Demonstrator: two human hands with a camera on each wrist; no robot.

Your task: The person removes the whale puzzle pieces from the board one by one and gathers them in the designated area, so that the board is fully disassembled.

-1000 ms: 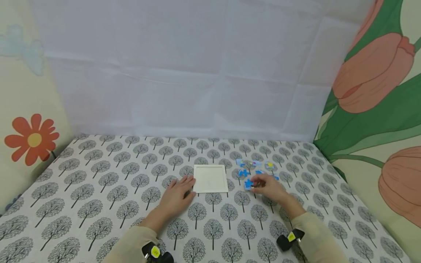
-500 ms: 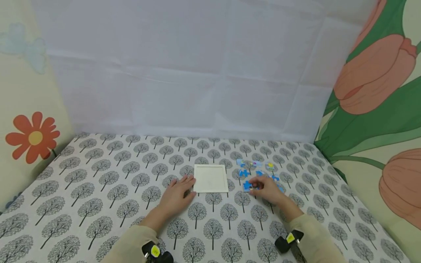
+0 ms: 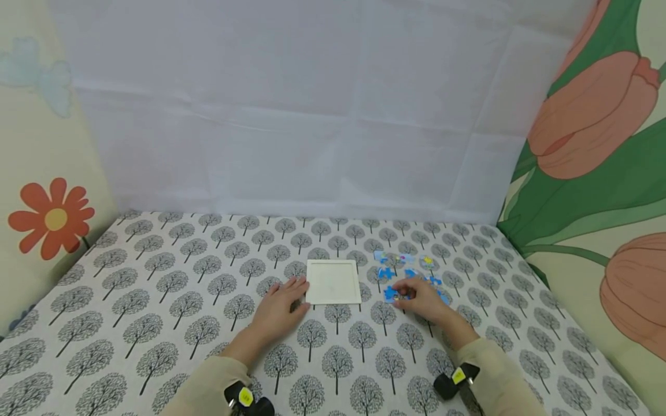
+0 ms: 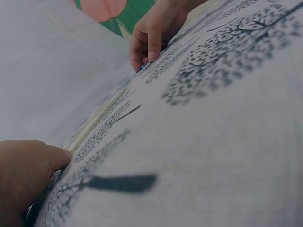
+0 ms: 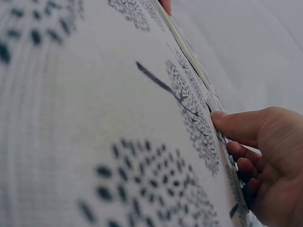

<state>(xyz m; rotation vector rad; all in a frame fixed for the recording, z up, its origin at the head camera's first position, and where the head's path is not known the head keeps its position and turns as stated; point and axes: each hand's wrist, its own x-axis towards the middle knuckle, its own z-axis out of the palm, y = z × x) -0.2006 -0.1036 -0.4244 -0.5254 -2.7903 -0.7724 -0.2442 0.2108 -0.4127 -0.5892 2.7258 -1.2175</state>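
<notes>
My left hand (image 3: pixel 281 309) lies flat on the cloth, fingers straight, its fingertips and thumb at the left edge of a square cream puzzle frame (image 3: pixel 333 282). In the left wrist view the thumb (image 4: pixel 57 158) touches the frame's edge. To the right of the frame, my right hand (image 3: pixel 422 299) pinches a blue jigsaw piece (image 3: pixel 389 293) low on the cloth; the fingers hide part of it. The right wrist view shows the thumb (image 5: pixel 236 124) stretched along the cloth, the other fingers curled behind it. More blue jigsaw pieces (image 3: pixel 386 273) lie around this hand.
Beyond the right hand lie light jigsaw pieces, one with a yellow shape (image 3: pixel 428 261). A tree-print cloth (image 3: pixel 208 306) covers the table. A white sheet (image 3: pixel 281 115) hangs at the back, and painted walls (image 3: pixel 588 202) stand at the sides.
My right hand has moved slightly left with the blue jigsaw piece, uncovering more blue behind it; in the last half second it barely shifts. The left hand and puzzle frame have stayed still.
</notes>
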